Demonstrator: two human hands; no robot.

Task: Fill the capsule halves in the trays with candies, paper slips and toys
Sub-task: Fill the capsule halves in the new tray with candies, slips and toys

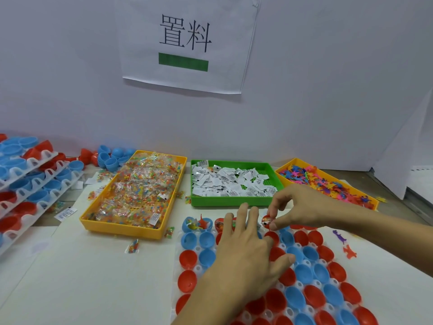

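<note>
Red & blue capsule halves (21, 184) sit in white trays stacked at far left, w/ loose blue halves (110, 158) behind. Next comes a yellow bin (131, 231) full of candy packs (138, 191), a few packs spilled round it. Then a green bin (234, 200) w/ white paper slips (232, 181). At far right a 2nd yellow bin (288, 164) holds bright toys (311, 179).

Up front lies the white tray (198, 269) of red & blue halves. Only its back row looks filled. Left hand (243, 249) lies flat on it, fingers straight & spread, holding nothing. Right hand (302, 207) is just past it, thumb & pointer pinching a small packet (266, 221) over a back-row red half. Two toys (345, 245) lie on the table right of the tray.
</note>
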